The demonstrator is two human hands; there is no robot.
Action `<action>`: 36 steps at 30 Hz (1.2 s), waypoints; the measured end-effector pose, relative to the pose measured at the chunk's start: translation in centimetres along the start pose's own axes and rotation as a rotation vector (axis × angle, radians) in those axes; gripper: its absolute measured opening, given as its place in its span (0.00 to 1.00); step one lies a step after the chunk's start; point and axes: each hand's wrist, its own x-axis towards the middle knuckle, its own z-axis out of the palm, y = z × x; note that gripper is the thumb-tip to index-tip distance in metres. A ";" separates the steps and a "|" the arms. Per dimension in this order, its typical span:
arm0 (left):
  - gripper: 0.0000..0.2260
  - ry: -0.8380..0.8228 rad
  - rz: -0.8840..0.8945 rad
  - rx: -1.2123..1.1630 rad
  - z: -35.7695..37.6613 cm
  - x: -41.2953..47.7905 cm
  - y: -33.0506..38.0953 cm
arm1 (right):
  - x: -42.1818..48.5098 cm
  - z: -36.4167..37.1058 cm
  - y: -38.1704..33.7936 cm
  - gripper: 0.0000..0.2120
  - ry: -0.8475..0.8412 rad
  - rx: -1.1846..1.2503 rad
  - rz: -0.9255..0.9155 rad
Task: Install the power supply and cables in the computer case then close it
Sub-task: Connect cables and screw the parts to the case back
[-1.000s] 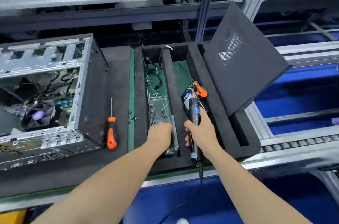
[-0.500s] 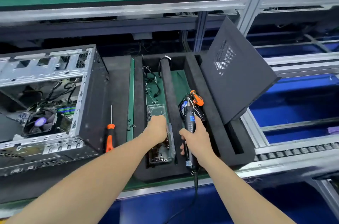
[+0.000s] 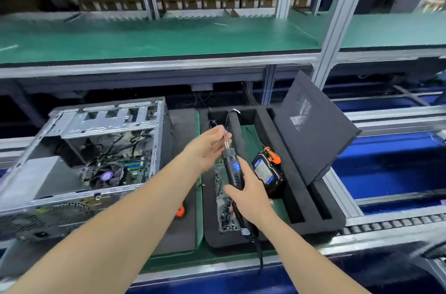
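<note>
Gripping the electric screwdriver (image 3: 233, 170) round its stiff, probably light body with my right hand (image 3: 251, 197), I pinch its thin, slick-looking bit (image 3: 226, 141) with my left hand (image 3: 208, 149), while the open computer case (image 3: 96, 125) lies to the left, apart from both hands.

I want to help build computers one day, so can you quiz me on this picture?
1. True or false: the case is open.
2. Which hand holds the driver? A. left B. right C. neither
3. Fill in: the left hand pinches the driver's ____.
Key: 1 true; 2 B, the right hand; 3 bit.
</note>
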 end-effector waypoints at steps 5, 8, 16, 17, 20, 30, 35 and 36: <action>0.07 -0.007 0.072 -0.073 -3.0 -4.3 4.1 | -1.4 3.3 -3.7 0.38 -0.053 0.011 -0.062; 0.08 -0.028 0.123 -0.067 -5.9 -6.9 5.8 | -2.4 6.0 -6.0 0.38 -0.082 -0.017 -0.105; 0.13 0.081 0.261 -0.002 -15.0 -14.5 8.8 | -6.7 14.6 -10.6 0.36 -0.195 0.072 -0.050; 0.13 0.094 0.273 0.009 -16.2 -15.4 9.0 | -7.3 15.7 -11.1 0.37 -0.201 0.055 -0.045; 0.15 0.174 0.282 0.094 -19.9 -18.0 9.9 | -9.1 19.1 -12.7 0.37 -0.201 -0.035 -0.082; 0.11 0.166 0.018 0.014 -27.4 -23.4 11.8 | -12.9 27.2 -14.5 0.34 -0.325 0.213 0.049; 0.08 0.145 -0.075 0.083 -30.0 -23.7 11.0 | -14.2 29.4 -14.3 0.31 -0.355 0.293 0.114; 0.09 0.151 -0.095 0.128 -30.4 -23.8 10.7 | -14.5 29.9 -14.1 0.31 -0.355 0.316 0.137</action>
